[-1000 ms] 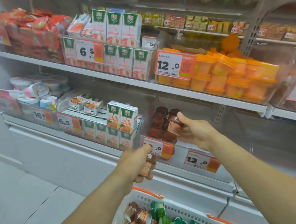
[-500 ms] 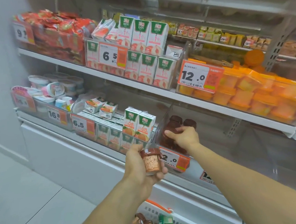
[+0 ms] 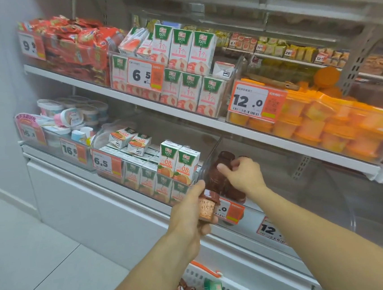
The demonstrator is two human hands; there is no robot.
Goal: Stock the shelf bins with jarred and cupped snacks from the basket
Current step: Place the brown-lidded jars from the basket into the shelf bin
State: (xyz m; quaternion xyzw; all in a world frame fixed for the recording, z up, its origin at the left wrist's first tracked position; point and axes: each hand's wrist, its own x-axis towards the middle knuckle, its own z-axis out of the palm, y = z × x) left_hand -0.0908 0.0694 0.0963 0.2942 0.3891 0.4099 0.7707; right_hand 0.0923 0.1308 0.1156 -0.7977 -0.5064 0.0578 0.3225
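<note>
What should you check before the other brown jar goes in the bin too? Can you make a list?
1. Left hand has a firm hold on the jar: ok, fingers wrap it.
2. Jar upright: ok, brown lid on top.
3. Right hand out of the way: not ok, it is in the bin, on the jars there.
4. Room left in the bin: cannot tell, the hand hides part of it; the right part looks free.
5. Right bin for this jar: ok, the jars inside look the same brown.
6. More stock in the basket: ok, brown and green pots show.
</note>
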